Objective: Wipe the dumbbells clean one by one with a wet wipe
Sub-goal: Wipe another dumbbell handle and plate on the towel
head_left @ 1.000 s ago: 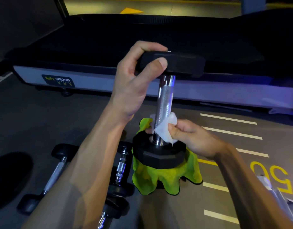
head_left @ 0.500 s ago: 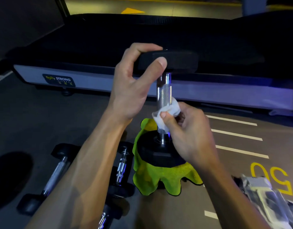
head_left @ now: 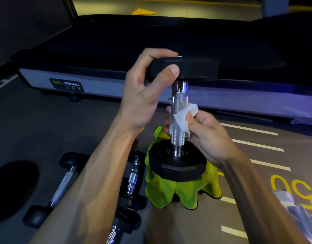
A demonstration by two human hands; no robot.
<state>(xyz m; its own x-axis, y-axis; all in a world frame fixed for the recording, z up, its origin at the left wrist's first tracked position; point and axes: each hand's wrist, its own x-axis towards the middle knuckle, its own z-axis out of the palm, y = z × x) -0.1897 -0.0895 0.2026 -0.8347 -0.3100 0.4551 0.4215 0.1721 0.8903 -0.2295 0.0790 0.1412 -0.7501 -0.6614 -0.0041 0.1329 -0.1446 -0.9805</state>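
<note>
thumb and fingers of right hand [head_left: 207,132] wrap wipe [head_left: 184,117] round handle [head_left: 179,110].

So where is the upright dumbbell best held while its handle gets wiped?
Probably by the top head, from the left, as the left hand grips it: the dumbbell stands on end on the green cloth, leaving the handle clear for the wet wipe.

Dumbbell [head_left: 179,120] upright on cloth [head_left: 179,192]. Two dumbbells [head_left: 62,187] on floor [head_left: 37,124] left of cloth. Treadmill [head_left: 151,50] behind. Packet [head_left: 296,213] at right.
</note>
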